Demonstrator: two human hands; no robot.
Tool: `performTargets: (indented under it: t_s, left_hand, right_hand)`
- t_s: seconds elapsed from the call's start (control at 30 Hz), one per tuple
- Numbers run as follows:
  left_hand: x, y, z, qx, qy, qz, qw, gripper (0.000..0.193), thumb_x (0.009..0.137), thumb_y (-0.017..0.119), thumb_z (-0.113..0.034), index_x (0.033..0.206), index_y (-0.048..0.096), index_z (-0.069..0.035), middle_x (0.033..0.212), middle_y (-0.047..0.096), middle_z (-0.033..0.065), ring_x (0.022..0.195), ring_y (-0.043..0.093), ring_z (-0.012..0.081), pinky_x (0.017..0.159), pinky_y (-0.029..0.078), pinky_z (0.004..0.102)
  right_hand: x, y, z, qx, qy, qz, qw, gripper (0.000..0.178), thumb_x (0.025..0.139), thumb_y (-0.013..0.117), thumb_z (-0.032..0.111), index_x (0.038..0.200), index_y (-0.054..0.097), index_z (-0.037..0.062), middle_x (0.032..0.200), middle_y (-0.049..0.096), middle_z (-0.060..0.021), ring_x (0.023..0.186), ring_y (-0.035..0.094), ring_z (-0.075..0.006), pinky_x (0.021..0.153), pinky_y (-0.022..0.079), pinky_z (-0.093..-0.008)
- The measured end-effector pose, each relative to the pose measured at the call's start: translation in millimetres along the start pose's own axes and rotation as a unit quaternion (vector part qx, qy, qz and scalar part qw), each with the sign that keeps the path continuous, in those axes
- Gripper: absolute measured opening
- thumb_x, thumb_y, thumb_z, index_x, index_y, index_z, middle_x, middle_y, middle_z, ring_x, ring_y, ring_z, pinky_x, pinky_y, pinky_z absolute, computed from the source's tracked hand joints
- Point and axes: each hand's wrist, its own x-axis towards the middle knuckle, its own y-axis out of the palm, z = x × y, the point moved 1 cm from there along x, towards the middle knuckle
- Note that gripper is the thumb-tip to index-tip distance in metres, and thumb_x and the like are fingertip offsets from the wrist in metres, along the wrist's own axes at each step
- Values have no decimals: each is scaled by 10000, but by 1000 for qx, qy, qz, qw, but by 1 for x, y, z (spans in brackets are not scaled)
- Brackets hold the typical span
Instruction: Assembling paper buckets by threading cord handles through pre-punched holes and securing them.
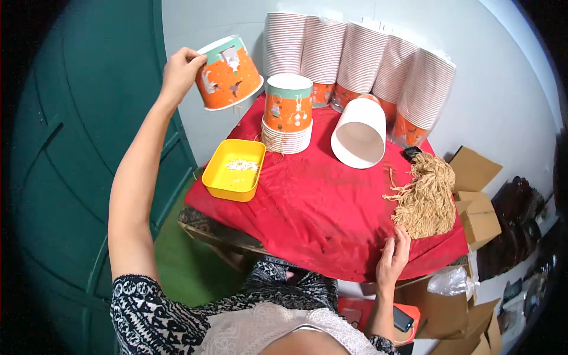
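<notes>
Up at the left, my left hand (182, 70) grips an orange and teal printed paper bucket (229, 77) by its teal end; the bucket is tilted, its rolled rim lower. Below and to the right of it stands a short stack of matching paper buckets (289, 112), upside down. At the table's near right edge my right hand (395, 255) has its fingers stretched out, holding nothing I can see. Its fingertips are close to a bundle of tan cords (426, 198); whether they touch is unclear. One paper bucket (359, 135) lies on its side, its white inside facing me.
A yellow plastic tray (219, 188) with small white bits stands at the left of the red-covered table (319, 219). Tall nested bucket stacks (361, 59) in clear plastic line the wall. Cardboard boxes (478, 219) sit at the right, a green door (89, 148) at the left.
</notes>
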Motion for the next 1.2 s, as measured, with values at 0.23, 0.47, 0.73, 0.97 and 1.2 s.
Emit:
performTargets:
  t_s: [0.23,0.47,0.73,0.97,1.2]
  left_hand:
    - [23,50,6,27,48,4,998,252,831,695,-247,886,678,-1,823,711,135,764,689,239,702,528,363]
    - [29,96,-15,18,64,24,998,234,842,694,-233,881,661,-5,815,702,126,761,674,216,698,520,349]
    - [34,133,-20,-22,67,74,995,251,834,686,-263,882,656,-18,834,711,123,781,687,233,729,526,364]
    - [34,158,-15,-51,93,120,987,236,830,700,-242,883,662,-15,819,710,116,776,685,222,715,525,353]
    - [20,170,-5,-46,82,171,981,142,866,684,-129,891,641,4,765,666,53,701,614,109,646,497,276]
  right_hand:
    - [1,1,3,3,13,4,1000,222,920,518,6,1120,594,-54,1163,594,-203,1083,578,-335,949,451,-390]
    - [-1,5,0,-23,-18,7,1000,191,932,494,-6,1057,632,-52,1114,620,-172,1011,606,-255,811,514,-324]
    - [-1,8,1,-38,-30,20,999,168,930,497,-17,995,645,-61,1031,639,-156,794,616,-215,669,510,-292]
    - [3,10,14,-47,-22,14,999,121,903,530,-2,943,635,-48,932,650,-195,857,642,-344,764,512,-392]
    - [-1,11,9,-52,-28,8,998,132,912,514,-11,927,636,-57,920,647,-181,809,630,-294,717,503,-361]
